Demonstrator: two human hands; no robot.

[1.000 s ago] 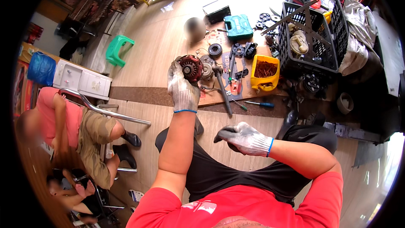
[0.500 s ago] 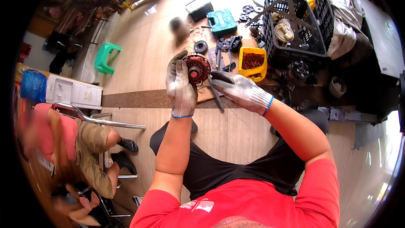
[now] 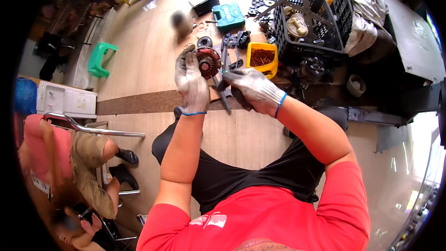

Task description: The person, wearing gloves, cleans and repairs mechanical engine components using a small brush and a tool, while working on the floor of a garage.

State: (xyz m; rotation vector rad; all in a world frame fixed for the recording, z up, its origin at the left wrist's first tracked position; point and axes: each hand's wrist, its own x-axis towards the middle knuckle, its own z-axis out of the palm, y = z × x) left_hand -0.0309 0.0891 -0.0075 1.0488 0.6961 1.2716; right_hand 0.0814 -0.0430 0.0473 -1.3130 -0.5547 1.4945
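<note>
My left hand (image 3: 190,80), in a white knit glove with dirty grey fingers, is closed around a round reddish-brown motor rotor (image 3: 207,63). The rotor has a toothed rim and a pale round hub facing me. Close to its right side is my right hand (image 3: 256,87), gloved the same way, with the fingers drawn together. Something dark shows under that palm, but whether it is a held thing or the soiled glove is unclear. A long dark tool (image 3: 224,98) lies on the floor below and between the hands.
Beyond my hands are a black ring-shaped part (image 3: 204,42), a teal tool case (image 3: 229,16) and a yellow bin (image 3: 262,59) of rusty-brown pieces. A black crate (image 3: 309,42) stands to the right. At left are a green stool (image 3: 101,59) and a seated person (image 3: 69,153).
My right hand has turned and its fingers have drawn in from a flatter pose. The rotor stays in my left hand. The whole view has shifted slightly.
</note>
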